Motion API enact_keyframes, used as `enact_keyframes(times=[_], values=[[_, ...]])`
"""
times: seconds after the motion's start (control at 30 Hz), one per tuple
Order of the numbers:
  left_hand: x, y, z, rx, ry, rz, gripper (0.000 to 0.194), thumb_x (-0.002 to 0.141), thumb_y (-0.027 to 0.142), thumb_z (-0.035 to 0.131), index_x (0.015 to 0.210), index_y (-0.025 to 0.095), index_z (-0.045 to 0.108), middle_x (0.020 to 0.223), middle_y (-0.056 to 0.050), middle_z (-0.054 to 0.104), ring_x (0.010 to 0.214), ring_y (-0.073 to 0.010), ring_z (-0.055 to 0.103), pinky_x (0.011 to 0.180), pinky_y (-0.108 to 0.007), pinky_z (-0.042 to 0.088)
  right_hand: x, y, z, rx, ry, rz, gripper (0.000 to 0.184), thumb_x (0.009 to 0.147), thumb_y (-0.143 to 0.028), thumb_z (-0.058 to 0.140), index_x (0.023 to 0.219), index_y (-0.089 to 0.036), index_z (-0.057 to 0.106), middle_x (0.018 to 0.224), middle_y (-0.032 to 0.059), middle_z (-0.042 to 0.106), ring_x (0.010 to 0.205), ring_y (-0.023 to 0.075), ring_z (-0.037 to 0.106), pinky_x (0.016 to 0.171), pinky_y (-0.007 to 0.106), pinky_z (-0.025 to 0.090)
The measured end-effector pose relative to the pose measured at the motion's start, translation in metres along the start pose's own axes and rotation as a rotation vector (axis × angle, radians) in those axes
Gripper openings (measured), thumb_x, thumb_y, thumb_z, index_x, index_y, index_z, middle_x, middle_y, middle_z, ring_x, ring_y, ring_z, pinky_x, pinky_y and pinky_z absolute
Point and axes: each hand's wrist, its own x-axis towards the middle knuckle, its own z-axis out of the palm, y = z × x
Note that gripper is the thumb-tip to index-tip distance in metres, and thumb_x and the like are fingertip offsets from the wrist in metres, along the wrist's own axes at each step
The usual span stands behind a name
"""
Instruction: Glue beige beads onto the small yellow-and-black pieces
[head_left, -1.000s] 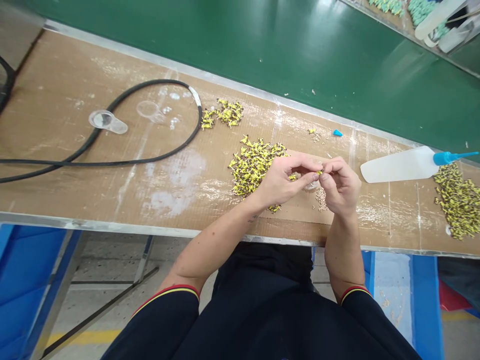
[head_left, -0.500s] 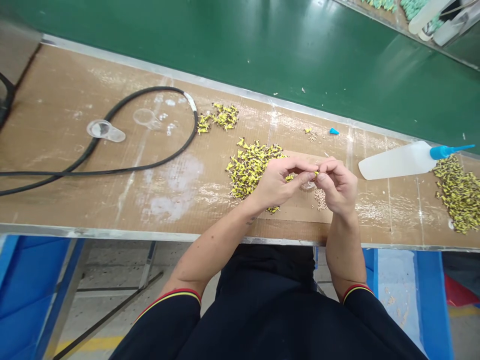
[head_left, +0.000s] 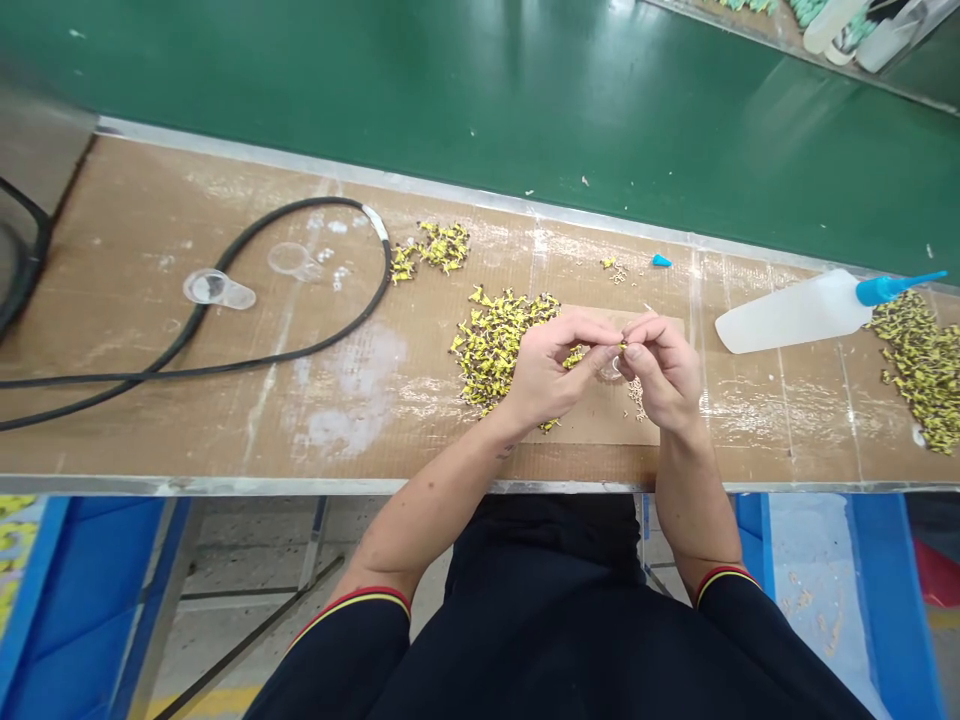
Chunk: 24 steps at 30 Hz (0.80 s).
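Observation:
My left hand (head_left: 551, 365) and my right hand (head_left: 664, 370) meet above a brown cardboard sheet (head_left: 622, 432), their fingertips pinching a tiny yellow-and-black part (head_left: 622, 345). Its exact shape is hidden by my fingers. Just beneath them sits a small clear cup (head_left: 611, 368), partly covered. A heap of similar yellow-and-black parts (head_left: 499, 345) lies by my left hand, and a little pile of beige bits (head_left: 637, 398) lies below my right fingers.
Further parts lie at the back (head_left: 439, 248) and far right (head_left: 919, 370). A white squeeze bottle with a blue nozzle (head_left: 791, 312), a blue cap (head_left: 661, 260), clear plastic scoops (head_left: 219, 290) and a black cable (head_left: 225, 345) rest on the bench. A green belt (head_left: 450, 100) runs behind.
The whole scene has slid slightly in view as my head moved. My hands stay together at the same spot, still pinching the small part.

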Motion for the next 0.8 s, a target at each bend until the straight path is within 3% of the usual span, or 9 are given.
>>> enact_keyframes(times=[0.13, 0.27, 0.53, 0.8], values=[[-0.0018, 0.0007, 0.0002, 0.046, 0.002, 0.076, 0.001, 0.092, 0.023, 0.076, 0.093, 0.023, 0.077, 0.089, -0.003, 0.08, 0.085, -0.0124, 0.076, 0.079, -0.027, 0.059, -0.0003, 0.0009, 0.0011, 0.067, -0.005, -0.015, 0.023, 0.1, -0.042, 0.066, 0.088, -0.023, 0.059, 0.08, -0.0042, 0.054, 0.056, 0.0068, 0.046, 0.048, 0.022, 0.04], [-0.0034, 0.0, -0.001, 0.122, -0.003, 0.145, 0.009, 0.091, 0.016, 0.076, 0.096, 0.023, 0.077, 0.091, -0.002, 0.081, 0.085, -0.0117, 0.076, 0.079, -0.025, 0.059, -0.0003, -0.0006, 0.0018, 0.106, -0.011, -0.013, 0.022, 0.099, -0.038, 0.069, 0.086, -0.023, 0.059, 0.078, -0.0039, 0.054, 0.057, 0.0072, 0.047, 0.049, 0.022, 0.039], [-0.0031, 0.0026, -0.0001, 0.282, 0.027, 0.206, 0.004, 0.093, 0.023, 0.073, 0.092, 0.023, 0.077, 0.085, -0.002, 0.081, 0.077, -0.0128, 0.075, 0.071, -0.025, 0.059, 0.001, -0.0025, 0.0038, 0.051, 0.045, 0.006, 0.032, 0.096, -0.046, 0.071, 0.08, -0.022, 0.058, 0.071, -0.0032, 0.057, 0.06, 0.0098, 0.05, 0.053, 0.025, 0.043], [-0.0077, 0.0018, -0.0014, 0.142, 0.019, -0.019, 0.01, 0.089, 0.031, 0.081, 0.091, 0.021, 0.078, 0.082, -0.002, 0.078, 0.074, -0.0116, 0.072, 0.069, -0.023, 0.057, 0.0007, -0.0027, -0.0008, 0.049, 0.004, 0.074, 0.031, 0.095, -0.045, 0.073, 0.079, -0.021, 0.06, 0.07, -0.0033, 0.057, 0.059, 0.0091, 0.051, 0.052, 0.023, 0.042]])
